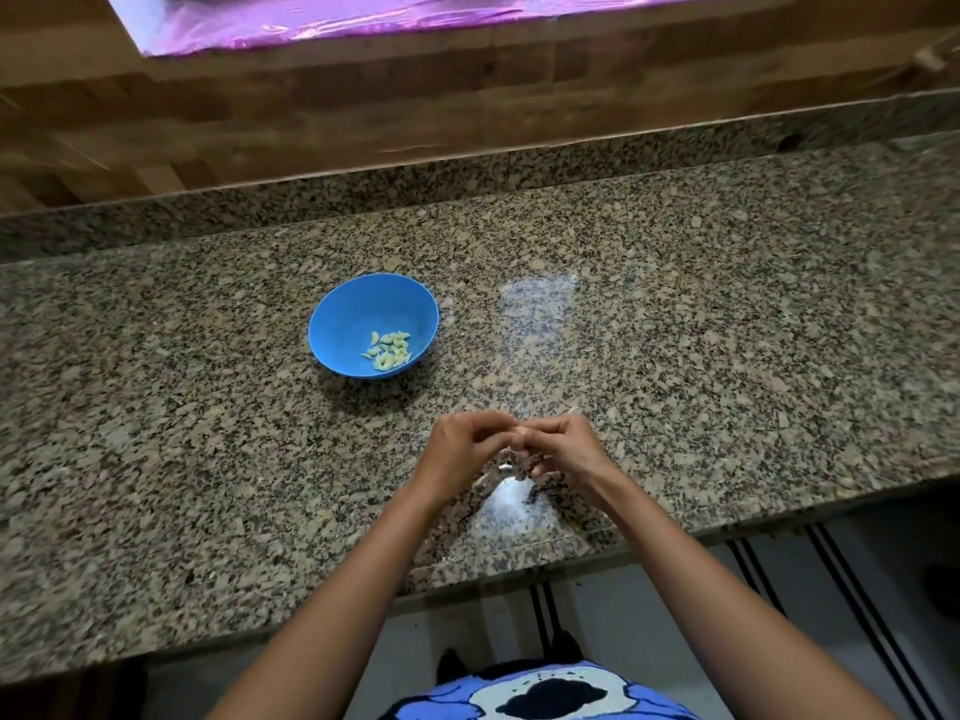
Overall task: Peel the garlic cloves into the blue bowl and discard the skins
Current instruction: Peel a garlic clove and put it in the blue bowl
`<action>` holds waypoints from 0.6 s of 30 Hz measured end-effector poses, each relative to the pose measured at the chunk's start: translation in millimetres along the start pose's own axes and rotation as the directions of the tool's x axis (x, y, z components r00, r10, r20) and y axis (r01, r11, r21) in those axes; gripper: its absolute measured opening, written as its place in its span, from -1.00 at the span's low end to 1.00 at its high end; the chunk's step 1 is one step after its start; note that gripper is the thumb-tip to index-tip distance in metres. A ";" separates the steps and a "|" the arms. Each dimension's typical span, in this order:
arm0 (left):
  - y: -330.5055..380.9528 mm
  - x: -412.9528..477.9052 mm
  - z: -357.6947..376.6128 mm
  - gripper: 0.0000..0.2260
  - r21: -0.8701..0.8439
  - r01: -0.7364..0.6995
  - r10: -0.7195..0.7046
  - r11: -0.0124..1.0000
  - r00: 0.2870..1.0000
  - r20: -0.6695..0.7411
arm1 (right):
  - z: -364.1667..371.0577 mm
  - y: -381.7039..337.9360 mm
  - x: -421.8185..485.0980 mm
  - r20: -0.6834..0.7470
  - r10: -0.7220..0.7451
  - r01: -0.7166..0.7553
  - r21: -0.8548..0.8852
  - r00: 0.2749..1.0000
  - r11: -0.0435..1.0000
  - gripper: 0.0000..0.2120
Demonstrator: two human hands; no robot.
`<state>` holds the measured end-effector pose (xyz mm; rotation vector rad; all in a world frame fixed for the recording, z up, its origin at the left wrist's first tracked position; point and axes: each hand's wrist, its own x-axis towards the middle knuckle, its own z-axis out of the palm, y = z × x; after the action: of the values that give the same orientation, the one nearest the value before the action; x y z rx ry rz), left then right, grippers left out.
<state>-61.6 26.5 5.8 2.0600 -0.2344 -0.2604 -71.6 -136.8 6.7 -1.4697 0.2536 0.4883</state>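
Toward me and right of the blue bowl (353, 314), left hand (464, 452) and right hand (569, 449) both pinch a mostly hidden clove; left's nearer.

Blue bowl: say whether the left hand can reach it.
Probably yes: only bare countertop lies between the left hand and the blue bowl, though it and the right hand are pinching a small piece.

Two hands, the left hand (460, 449) and the right hand (566, 449), over one tabletop (727, 330). One blue bowl (353, 314) beyond the left hand holds roughly a dozen peeled garlic cloves (388, 349).
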 end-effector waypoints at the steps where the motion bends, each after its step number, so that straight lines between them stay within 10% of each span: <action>1: -2.0 1.8 -1.3 -0.85 -0.077 0.037 -0.037 0.996 0.999 0.003 | 0.7 0.0 -0.2 0.007 -0.010 0.010 -0.024 1.000 1.000 -0.88; 7: 2.0 -3.9 3.4 -0.88 -0.557 0.243 -0.263 0.794 0.964 0.045 | 11.0 1.7 3.8 -0.156 -0.142 0.113 -0.184 0.977 0.976 -0.89; 12: 1.5 -7.1 8.8 -0.74 -0.870 0.321 -0.474 0.374 0.873 0.118 | 17.7 9.3 2.0 -0.224 -0.110 0.062 -0.210 0.968 0.976 -0.72; 18: -0.9 -7.6 9.1 -0.83 -0.821 0.324 -0.506 0.470 0.861 0.051 | 16.6 14.7 6.5 -0.217 -0.233 0.123 -0.426 0.948 0.897 -0.91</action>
<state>-71.3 21.4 1.4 1.1437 0.4816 -0.3710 -74.8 -118.9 -7.6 -1.9529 0.2296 0.1958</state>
